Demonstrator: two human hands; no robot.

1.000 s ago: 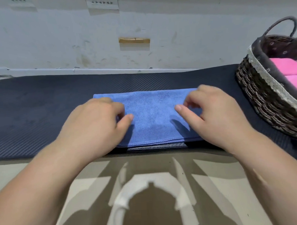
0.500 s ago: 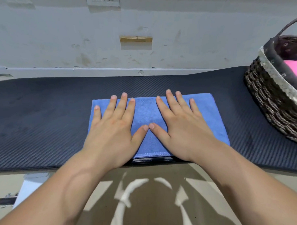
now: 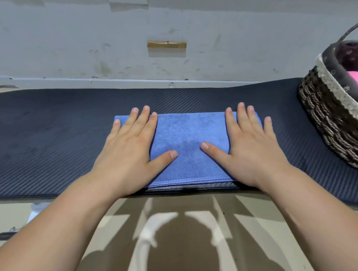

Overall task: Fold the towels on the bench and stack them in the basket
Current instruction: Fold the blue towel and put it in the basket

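Both hands have slid apart — left hand [image 3: 128, 155] and right hand [image 3: 253, 151] press flat, fingers straight, on the blue towel [image 3: 189, 147] at the bench [image 3: 52, 139] edge; uneven pressure could skew the fold — or drag it off.

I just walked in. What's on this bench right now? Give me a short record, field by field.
Towel: folded blue terry towel, flat at near edge of dark ribbed bench mat
Left hand: flat, fingers straight, pressing towel's left end
Right hand: flat, pressing its right end
Basket: dark woven wicker basket, far right, cloth-lined
Inside: pink cloth, partly visible
Stage: towel not yet in basket
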